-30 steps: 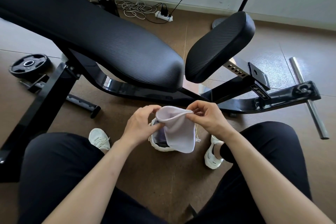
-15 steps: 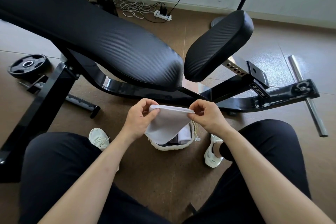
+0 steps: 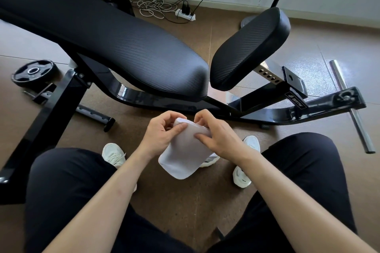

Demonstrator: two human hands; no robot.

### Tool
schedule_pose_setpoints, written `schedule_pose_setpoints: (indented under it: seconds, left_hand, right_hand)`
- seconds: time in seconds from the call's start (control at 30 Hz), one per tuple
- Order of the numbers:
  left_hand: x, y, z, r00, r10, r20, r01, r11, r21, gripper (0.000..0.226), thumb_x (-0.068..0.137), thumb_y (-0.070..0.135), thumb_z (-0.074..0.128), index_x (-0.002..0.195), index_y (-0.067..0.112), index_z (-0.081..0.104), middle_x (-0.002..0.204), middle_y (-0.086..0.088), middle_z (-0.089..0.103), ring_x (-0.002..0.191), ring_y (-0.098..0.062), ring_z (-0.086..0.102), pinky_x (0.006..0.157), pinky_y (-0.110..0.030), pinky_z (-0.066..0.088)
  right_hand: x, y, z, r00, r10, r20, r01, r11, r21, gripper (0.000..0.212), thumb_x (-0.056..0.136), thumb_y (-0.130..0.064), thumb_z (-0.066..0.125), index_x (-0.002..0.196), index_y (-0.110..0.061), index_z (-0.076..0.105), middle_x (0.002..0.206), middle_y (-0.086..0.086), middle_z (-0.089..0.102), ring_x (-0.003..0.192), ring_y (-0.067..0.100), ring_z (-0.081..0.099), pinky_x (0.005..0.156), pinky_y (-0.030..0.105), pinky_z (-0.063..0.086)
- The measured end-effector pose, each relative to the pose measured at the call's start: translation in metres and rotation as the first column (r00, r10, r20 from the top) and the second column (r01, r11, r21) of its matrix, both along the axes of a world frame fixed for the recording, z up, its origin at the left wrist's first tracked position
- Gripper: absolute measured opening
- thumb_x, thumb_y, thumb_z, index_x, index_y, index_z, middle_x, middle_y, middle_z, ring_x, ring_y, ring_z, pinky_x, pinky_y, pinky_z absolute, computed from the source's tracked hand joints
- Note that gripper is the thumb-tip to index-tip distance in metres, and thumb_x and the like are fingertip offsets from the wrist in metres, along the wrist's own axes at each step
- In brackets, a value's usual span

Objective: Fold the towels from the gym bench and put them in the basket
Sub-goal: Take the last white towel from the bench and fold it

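While left hand [image 3: 162,131] and right hand [image 3: 216,135] both pinch folded white cloth towel [image 3: 183,158], black padded gym bench [image 3: 133,47] frame label [image 3: 295,102]: white lettering, unreadable.

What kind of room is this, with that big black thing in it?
Probably a small gym or home workout room. A padded black weight bench fills the middle of the view, a round weight plate lies on the floor beside it, and a steel bar sticks out of its base.
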State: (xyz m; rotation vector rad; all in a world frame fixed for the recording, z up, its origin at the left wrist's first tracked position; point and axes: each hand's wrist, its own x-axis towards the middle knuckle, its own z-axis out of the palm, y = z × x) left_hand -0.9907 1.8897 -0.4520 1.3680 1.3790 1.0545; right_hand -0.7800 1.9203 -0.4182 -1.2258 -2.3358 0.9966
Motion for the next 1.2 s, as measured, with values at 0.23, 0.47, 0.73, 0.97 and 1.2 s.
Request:
schedule_pose_setpoints:
  seconds: [0.23,0.47,0.73,0.97,1.2]
  left_hand:
    - [-0.003,0.0,-0.003,0.998,0.022,0.053,-0.021,0.999,-0.037,0.016,0.092,0.02,0.074,0.107,0.022,0.073,0.1,0.002,0.076,0.095,-0.013,0.071,0.079,-0.028,0.058]
    - [0.005,-0.004,-0.001,0.963,-0.227,0.146,0.251,0.951,-0.18,0.043,0.086,0.03,0.072,0.129,0.027,0.065,0.122,0.007,0.071,0.12,-0.016,0.064,0.1,-0.038,0.054]
    - [0.027,-0.005,-0.028,0.949,-0.28,-0.143,0.243,0.941,-0.234,0.029,0.092,0.03,0.073,0.121,0.03,0.067,0.114,0.018,0.069,0.106,-0.002,0.064,0.092,-0.036,0.057]
    - [0.016,-0.007,-0.043,0.973,-0.194,-0.123,0.156,0.95,-0.27,0.011,0.094,0.028,0.073,0.105,0.03,0.074,0.095,0.009,0.073,0.089,-0.01,0.068,0.076,-0.028,0.055]
    - [0.013,-0.005,-0.032,0.998,0.015,0.053,-0.001,0.969,-0.248,0.015,0.093,0.007,0.07,0.1,0.019,0.073,0.083,0.016,0.076,0.079,0.003,0.067,0.073,-0.013,0.052]
  right_hand:
    - [0.002,-0.001,-0.001,0.991,0.111,-0.073,-0.111,0.994,0.009,0.032,0.094,0.0,0.06,0.11,-0.024,0.072,0.116,-0.01,0.065,0.11,0.011,0.062,0.094,0.041,0.052]
    - [0.029,0.001,0.034,0.974,0.066,-0.217,-0.101,0.983,-0.153,0.036,0.095,0.012,0.054,0.11,-0.011,0.077,0.121,-0.002,0.07,0.119,0.009,0.063,0.097,0.021,0.049]
    - [0.07,0.018,0.052,0.878,-0.159,-0.451,0.112,0.985,-0.131,0.034,0.094,0.012,0.058,0.11,-0.011,0.077,0.117,0.009,0.072,0.117,0.021,0.065,0.097,0.031,0.05]
    - [0.095,0.032,0.04,0.668,-0.523,-0.53,0.484,0.846,-0.224,0.037,0.094,0.008,0.055,0.112,-0.015,0.077,0.108,-0.004,0.076,0.103,0.007,0.067,0.092,0.024,0.053]
    - [0.12,0.055,0.007,0.462,-0.771,-0.438,0.673,0.626,-0.393,0.045,0.091,0.006,0.053,0.111,-0.027,0.077,0.122,-0.002,0.07,0.115,0.012,0.065,0.103,0.03,0.052]
